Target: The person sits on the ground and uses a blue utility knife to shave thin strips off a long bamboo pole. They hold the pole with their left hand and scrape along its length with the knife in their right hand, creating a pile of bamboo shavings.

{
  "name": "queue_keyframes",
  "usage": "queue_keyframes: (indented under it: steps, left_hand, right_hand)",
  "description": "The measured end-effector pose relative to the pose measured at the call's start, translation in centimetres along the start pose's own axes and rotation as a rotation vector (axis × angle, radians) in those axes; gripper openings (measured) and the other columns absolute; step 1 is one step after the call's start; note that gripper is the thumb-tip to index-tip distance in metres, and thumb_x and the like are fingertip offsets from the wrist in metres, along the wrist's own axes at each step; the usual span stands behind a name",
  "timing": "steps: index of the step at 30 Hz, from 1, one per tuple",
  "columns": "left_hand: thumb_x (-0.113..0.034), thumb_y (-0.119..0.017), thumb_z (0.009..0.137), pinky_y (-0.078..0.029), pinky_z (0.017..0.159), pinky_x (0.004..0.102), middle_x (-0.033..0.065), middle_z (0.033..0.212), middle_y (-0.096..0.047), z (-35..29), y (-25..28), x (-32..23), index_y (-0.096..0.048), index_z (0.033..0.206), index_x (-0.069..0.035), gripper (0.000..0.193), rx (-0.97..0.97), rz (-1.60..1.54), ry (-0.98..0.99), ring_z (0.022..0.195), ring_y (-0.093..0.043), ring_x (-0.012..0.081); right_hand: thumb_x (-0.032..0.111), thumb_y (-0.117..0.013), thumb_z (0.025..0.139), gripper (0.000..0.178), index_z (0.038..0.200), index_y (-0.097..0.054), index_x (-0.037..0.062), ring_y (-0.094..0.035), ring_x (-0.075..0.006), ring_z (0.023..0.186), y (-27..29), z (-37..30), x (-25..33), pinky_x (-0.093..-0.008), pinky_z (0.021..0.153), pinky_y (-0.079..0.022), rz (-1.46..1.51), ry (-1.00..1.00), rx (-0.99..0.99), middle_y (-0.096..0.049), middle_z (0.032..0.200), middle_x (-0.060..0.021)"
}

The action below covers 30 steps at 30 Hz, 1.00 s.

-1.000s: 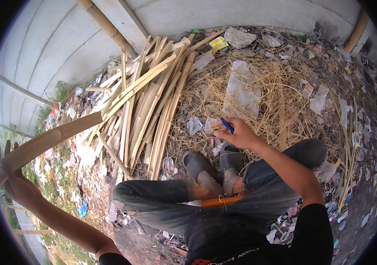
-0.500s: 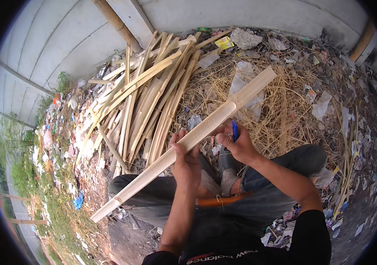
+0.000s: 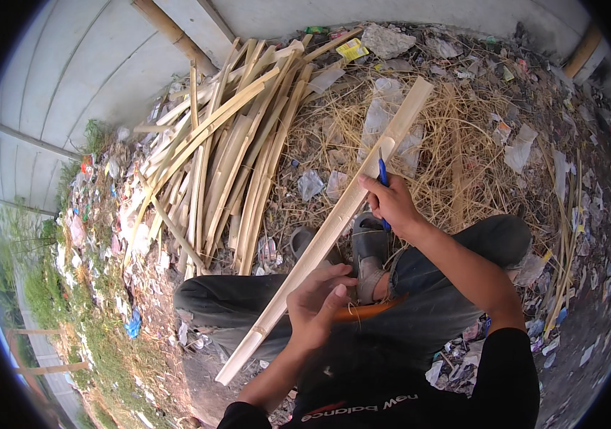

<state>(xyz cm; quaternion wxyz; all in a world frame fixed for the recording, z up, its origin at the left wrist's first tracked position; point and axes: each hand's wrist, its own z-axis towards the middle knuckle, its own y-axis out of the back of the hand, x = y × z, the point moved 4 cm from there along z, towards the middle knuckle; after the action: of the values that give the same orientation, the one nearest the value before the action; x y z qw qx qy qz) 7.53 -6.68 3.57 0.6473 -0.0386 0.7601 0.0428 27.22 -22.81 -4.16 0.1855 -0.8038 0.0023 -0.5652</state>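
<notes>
A long split bamboo strip (image 3: 335, 223) slants across my lap, its hollow pale side up, from the straw down past my left knee. My right hand (image 3: 393, 204) is closed round a knife with a blue handle (image 3: 383, 174), its thin dark blade pointing up beside the strip. The thumb side of that hand also meets the strip's right edge and seems to pinch it. Close to the strip's lower half, my left hand (image 3: 314, 304) has its fingers stretched out and the thumb apart; no object shows in it.
Ahead on the left lies a heap of split bamboo strips (image 3: 237, 154). Dry straw-like shavings (image 3: 456, 154) and scattered litter cover the ground. A pale panel wall (image 3: 69, 86) stands behind, with a stone (image 3: 388, 41) near its foot. An orange object (image 3: 373, 311) lies across my lap.
My left hand has let go of the bamboo strip and moved down with its fingers spread. The strip has swung steeper, its lower end shifting right. My right hand has moved up against it.
</notes>
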Motion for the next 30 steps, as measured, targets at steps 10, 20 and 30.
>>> queue_keyframes:
  steps: [10, 20, 30]
  left_hand:
    - [-0.031, -0.046, 0.115, -0.060, 0.072, 0.0322, 0.0102, 0.093, -0.070, -1.5, 7.3, 5.5, -0.062, 0.128, 0.005, 0.041, 0.348, 0.072, 0.342, 0.077, -0.072, 0.0162]
    - [-0.029, -0.056, 0.110, -0.054, 0.061, 0.0367, 0.0105, 0.071, -0.068, 2.1, 5.3, 3.8, -0.063, 0.100, 0.002, 0.034, 0.068, 0.404, 0.124, 0.064, -0.070, 0.0189]
    - [-0.027, -0.057, 0.110, -0.050, 0.054, 0.0335, 0.0090, 0.067, -0.065, 2.9, 5.4, 3.6, -0.063, 0.093, 0.001, 0.033, 0.044, 0.632, 0.012, 0.056, -0.065, 0.0158]
  right_hand:
    - [0.034, -0.076, 0.099, 0.036, 0.078, -0.062, 0.0082, -0.044, -0.0063, 0.047, 2.0, 1.6, 3.4, -0.0278, 0.045, -0.033, -0.014, 0.041, -0.058, -0.051, 0.059, 0.0035]
    - [0.045, -0.052, 0.109, 0.053, 0.095, -0.065, -0.0046, -0.068, -0.0404, 0.066, -3.1, -3.1, 2.4, -0.0518, 0.062, -0.050, -0.913, 0.370, 0.264, -0.065, 0.068, -0.0209]
    - [0.041, -0.049, 0.112, 0.057, 0.085, -0.064, -0.0068, -0.064, -0.0467, 0.063, -5.0, -4.5, -0.8, -0.0541, 0.061, -0.050, -1.187, 0.404, 0.389, -0.060, 0.062, -0.0257]
